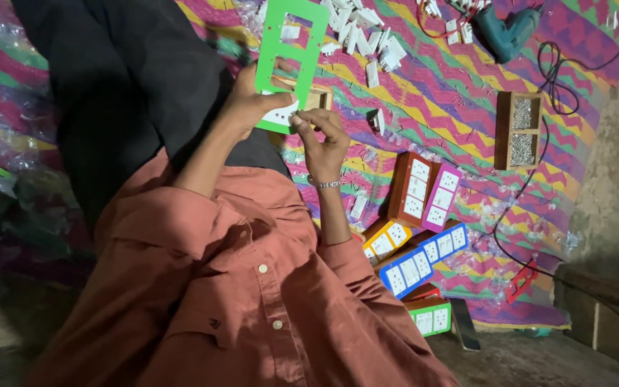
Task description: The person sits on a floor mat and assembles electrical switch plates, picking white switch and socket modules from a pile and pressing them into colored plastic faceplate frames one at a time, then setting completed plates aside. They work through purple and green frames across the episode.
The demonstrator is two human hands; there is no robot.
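Head view: left hand (252,104) grips the green switch plate (289,54) by its lower edge; right hand (324,140) pinches a white socket module (281,115) into the bottom cutout. Advisable to keep the plate steady and the module square to its opening.

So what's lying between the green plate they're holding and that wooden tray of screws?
Loose white switch pieces on the zigzag mat, between green plate and wooden tray; head view.

Single head-worn view, rolled sideways.
Camera looks steeply down past the rust shirt (252,301) at close range; zigzag mat (467,107) fills the upper right, with bare floor (539,358) along the lower right edge.
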